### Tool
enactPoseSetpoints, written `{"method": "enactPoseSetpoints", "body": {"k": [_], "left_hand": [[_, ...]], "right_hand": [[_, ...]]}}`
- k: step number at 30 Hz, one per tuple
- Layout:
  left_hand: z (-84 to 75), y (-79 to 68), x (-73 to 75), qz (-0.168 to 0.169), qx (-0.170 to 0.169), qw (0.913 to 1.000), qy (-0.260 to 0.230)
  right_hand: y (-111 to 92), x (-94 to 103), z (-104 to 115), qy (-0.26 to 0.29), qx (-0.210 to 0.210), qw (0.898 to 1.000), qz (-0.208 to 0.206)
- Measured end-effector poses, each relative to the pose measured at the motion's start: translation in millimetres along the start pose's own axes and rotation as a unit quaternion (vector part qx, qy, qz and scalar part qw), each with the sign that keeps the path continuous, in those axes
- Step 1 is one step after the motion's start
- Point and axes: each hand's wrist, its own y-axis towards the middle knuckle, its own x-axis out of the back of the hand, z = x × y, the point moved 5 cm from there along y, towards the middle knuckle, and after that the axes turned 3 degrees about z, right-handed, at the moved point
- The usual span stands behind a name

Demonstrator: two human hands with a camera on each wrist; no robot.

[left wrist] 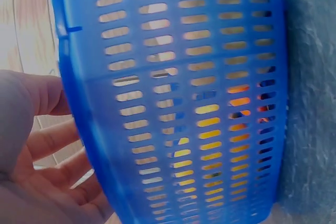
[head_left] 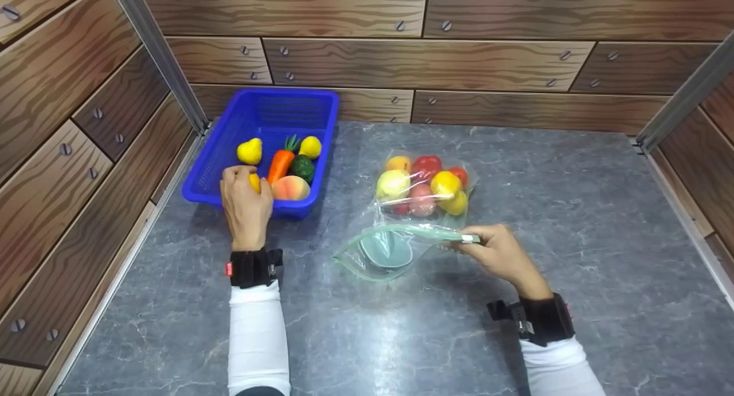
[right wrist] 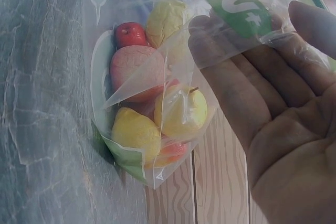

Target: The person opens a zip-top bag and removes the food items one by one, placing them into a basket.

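My left hand (head_left: 246,207) curls round a yellow fruit (head_left: 254,182); my right hand (head_left: 498,253) pinches the bag (head_left: 395,230) stretching lengthwise ahead-left, mouth towards me.

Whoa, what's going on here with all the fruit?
A person's right hand pinches the edge of an open, clear plastic bag with a green rim. Round red and yellow fruit lies inside it. The left hand reaches into a blue plastic basket, its fingers around a small yellow-orange piece; whether it is gripped is hard to tell. An orange carrot with green leaves and a round pink-and-yellow peach are also in the basket.
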Motion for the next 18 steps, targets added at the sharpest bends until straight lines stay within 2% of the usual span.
{"method": "enactPoseSetpoints", "body": {"k": [5,8,12,18], "left_hand": [[-9.9,-1.5,0.8,0.024,-0.02,0.9994,-0.011],[-20.0,-2.5,3.6,0.038,-0.045,0.9982,-0.014],[-39.6,-5.4,11.6,0.029,-0.102,0.9941,-0.019],[-76.4,-17.2,27.3,0.0,-0.196,0.9795,-0.048]], "right_hand": [[-0.3,0.2,0.1,-0.001,-0.002,1.0,0.002],[-0.8,0.0,0.3,-0.005,-0.004,1.0,-0.001],[-1.3,0.1,0.0,-0.01,-0.005,1.0,-0.007],[-1.0,0.1,-0.5,-0.006,-0.003,1.0,-0.003]]}}
